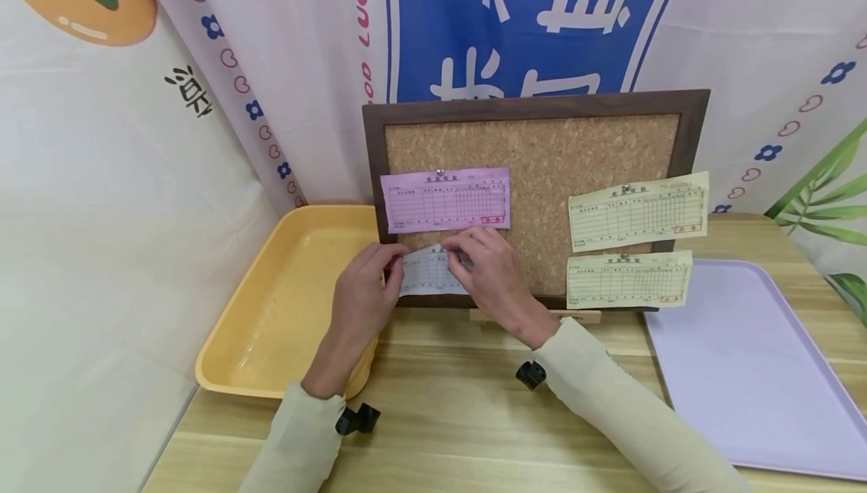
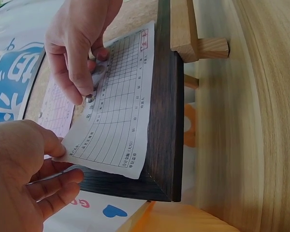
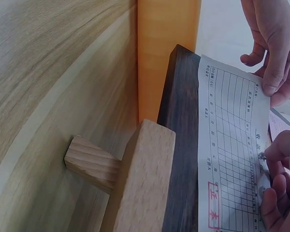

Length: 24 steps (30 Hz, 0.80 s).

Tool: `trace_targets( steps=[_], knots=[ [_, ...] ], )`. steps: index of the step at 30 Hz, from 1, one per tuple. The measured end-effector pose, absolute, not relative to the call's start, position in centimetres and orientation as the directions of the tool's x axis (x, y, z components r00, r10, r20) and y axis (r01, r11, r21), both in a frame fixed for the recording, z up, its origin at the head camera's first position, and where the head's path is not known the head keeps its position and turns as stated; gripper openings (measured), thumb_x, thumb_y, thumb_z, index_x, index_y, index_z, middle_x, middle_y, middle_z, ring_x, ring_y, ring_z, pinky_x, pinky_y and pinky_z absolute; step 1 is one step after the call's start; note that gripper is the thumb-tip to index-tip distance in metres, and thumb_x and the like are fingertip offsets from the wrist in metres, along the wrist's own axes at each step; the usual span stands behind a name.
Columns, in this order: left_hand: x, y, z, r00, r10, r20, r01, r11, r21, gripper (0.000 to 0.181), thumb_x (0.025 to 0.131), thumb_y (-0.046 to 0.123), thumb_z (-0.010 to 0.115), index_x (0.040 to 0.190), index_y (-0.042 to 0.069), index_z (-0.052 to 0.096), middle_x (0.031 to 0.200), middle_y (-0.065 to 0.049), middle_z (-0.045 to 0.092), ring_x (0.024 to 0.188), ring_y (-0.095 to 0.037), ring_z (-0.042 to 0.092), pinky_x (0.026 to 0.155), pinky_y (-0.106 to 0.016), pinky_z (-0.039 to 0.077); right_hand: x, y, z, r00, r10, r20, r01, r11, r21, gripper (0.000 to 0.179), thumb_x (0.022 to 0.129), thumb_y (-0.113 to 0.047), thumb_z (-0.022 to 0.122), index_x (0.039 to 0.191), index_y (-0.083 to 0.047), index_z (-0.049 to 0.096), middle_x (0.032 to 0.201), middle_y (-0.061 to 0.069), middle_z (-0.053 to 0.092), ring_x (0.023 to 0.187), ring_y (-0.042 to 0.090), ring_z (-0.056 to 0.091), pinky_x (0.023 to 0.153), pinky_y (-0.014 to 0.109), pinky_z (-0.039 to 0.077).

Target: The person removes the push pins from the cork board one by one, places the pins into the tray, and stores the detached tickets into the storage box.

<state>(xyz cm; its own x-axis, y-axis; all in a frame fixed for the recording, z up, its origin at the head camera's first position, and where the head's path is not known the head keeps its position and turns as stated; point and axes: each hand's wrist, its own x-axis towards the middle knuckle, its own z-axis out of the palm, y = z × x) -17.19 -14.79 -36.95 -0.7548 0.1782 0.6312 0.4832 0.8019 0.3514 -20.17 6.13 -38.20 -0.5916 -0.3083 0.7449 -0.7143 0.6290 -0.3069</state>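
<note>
A white printed receipt slip point(image 1: 423, 271) lies against the lower left of the cork board point(image 1: 535, 147), overlapping its dark wooden frame point(image 2: 162, 121). My left hand point(image 1: 362, 290) pinches the slip's upper left corner between thumb and forefinger, its other fingers loosely bent. At the slip's top edge, my right hand point(image 1: 491, 275) pinches a small metallic push pin point(image 2: 89, 98) against the paper. Just above hangs a purple slip point(image 1: 447, 201) under its own pin point(image 1: 440, 173). In the right wrist view the white slip's red stamp point(image 3: 213, 205) shows near the right hand.
Two pale yellow slips point(image 1: 637, 211) are pinned on the board's right side. A yellow tray point(image 1: 230, 327) stands left of the board, a lilac tray point(image 1: 765, 372) to the right. The board leans on a wooden stand point(image 3: 145, 179) on the wood-grain table point(image 1: 460, 403).
</note>
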Motion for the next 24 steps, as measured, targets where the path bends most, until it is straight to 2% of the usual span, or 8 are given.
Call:
trace_targets(
  steps=[6,12,24],
  knots=[
    [-17.11,-14.81,-36.98,-0.757,0.173,0.630,0.480,0.802,0.355,0.012,0.096,0.002,0.068,0.106,0.003,0.074,0.097,-0.010,0.070,0.080,-0.020,0.062,0.068,-0.033,0.055,-20.17,6.05,-38.23,-0.594,-0.323,0.737,-0.700,0.659,-0.276,0.011,0.091,-0.006,0.075,0.102,-0.009,0.077,0.098,0.002,0.070,0.086,0.018,0.062,0.071,0.029,0.053],
    [-17.13,-14.86,-36.95,-0.752,0.175,0.636,0.485,0.800,0.353,0.011,0.096,0.002,0.068,0.105,0.003,0.074,0.097,-0.009,0.071,0.082,-0.020,0.064,0.070,-0.034,0.055,-20.13,5.91,-38.08,-0.593,-0.336,0.732,-0.671,0.709,-0.218,0.010,0.090,-0.011,0.075,0.100,-0.011,0.077,0.095,0.001,0.069,0.082,0.017,0.062,0.063,0.029,0.054],
    [-17.10,-14.89,-36.87,-0.744,0.173,0.646,0.492,0.796,0.353,0.011,0.094,0.002,0.071,0.105,0.003,0.075,0.095,-0.009,0.071,0.080,-0.021,0.065,0.070,-0.035,0.056,-20.29,5.53,-37.98,-0.516,-0.397,0.759,-0.654,0.755,-0.050,0.015,0.084,-0.008,0.077,0.098,-0.012,0.075,0.092,0.002,0.069,0.072,0.019,0.060,0.052,0.028,0.050]
  ],
)
